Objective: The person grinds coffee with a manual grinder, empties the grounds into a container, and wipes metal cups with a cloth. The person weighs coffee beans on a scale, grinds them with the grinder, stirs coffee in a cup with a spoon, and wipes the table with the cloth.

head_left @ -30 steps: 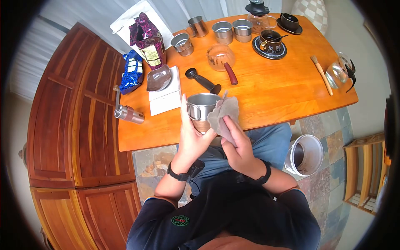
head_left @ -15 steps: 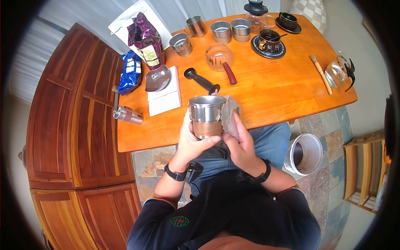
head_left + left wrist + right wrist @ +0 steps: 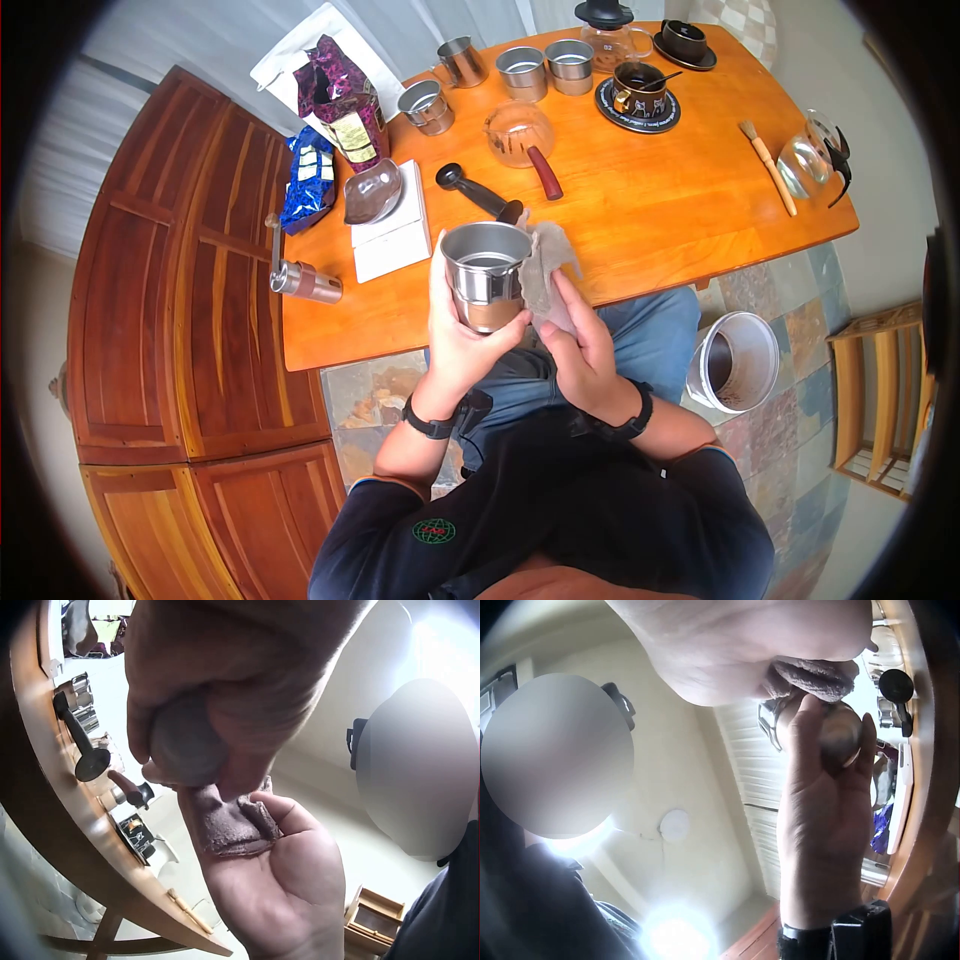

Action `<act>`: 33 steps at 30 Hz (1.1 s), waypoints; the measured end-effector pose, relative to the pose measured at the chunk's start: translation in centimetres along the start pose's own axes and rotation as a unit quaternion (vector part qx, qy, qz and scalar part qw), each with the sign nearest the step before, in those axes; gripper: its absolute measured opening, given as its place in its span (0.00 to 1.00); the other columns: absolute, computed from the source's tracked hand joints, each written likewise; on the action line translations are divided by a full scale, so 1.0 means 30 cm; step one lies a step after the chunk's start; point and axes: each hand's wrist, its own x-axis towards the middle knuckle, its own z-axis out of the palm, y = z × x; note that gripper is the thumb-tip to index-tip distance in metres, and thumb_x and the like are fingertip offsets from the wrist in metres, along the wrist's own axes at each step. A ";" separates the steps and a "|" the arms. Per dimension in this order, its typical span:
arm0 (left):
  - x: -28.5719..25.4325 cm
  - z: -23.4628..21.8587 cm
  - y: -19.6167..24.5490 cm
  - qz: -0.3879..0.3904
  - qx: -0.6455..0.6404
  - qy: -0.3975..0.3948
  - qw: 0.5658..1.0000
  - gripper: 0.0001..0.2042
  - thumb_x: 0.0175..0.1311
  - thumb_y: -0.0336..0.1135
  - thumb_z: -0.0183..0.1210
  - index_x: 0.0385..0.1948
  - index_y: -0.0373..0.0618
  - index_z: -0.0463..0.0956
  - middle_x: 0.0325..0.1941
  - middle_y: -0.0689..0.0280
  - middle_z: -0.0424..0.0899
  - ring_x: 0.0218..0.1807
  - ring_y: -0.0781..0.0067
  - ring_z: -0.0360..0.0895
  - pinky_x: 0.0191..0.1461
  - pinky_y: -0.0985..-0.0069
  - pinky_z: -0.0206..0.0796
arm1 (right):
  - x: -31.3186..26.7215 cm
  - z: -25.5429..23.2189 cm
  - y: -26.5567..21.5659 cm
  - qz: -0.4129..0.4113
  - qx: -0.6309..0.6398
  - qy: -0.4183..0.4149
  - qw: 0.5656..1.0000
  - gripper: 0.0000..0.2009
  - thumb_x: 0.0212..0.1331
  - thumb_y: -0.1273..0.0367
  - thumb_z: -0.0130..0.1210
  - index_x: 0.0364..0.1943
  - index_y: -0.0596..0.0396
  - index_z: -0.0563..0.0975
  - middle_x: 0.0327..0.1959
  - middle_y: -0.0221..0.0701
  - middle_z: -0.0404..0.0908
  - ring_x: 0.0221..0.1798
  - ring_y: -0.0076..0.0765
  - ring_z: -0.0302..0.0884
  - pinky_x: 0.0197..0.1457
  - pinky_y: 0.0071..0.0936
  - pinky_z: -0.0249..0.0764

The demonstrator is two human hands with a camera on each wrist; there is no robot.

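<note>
A stainless steel cup (image 3: pixel 487 270) with a brown band round its lower part is held up above the table's front edge in the head view. My left hand (image 3: pixel 462 345) grips it from the left and below, thumb across the front near its base. In the left wrist view the cup's round underside (image 3: pixel 187 742) shows among the fingers. My right hand (image 3: pixel 583 350) holds a grey cloth (image 3: pixel 545 275), its upper part bunched against the cup's right side. The right wrist view shows cloth folds (image 3: pixel 817 679) beside the cup, over the left fingers (image 3: pixel 804 742).
Behind the cup lie a black tamper-like tool (image 3: pixel 480 192) and a glass pot (image 3: pixel 520 135) with a red handle. A white scale (image 3: pixel 392 250) bearing a dish and a hand grinder (image 3: pixel 306 282) sit left. Metal cups (image 3: pixel 522 75), a brush (image 3: pixel 768 168) and a kettle (image 3: pixel 803 165) stand farther off.
The cloth has moved from the cup's front right to along its right side. The cup turned and tilted, so its brown band faces me and its inside shows more than half a second ago.
</note>
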 end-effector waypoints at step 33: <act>-0.013 0.016 0.029 0.024 -0.127 -0.009 0.992 0.47 0.63 0.33 0.66 0.77 0.37 0.40 0.76 0.53 0.58 0.77 0.62 0.57 0.77 0.64 0.52 | 0.029 0.011 0.036 -0.014 -0.009 0.035 0.999 0.32 0.65 0.79 0.45 0.74 0.73 0.51 0.75 0.55 0.58 0.79 0.48 0.56 0.77 0.35 0.54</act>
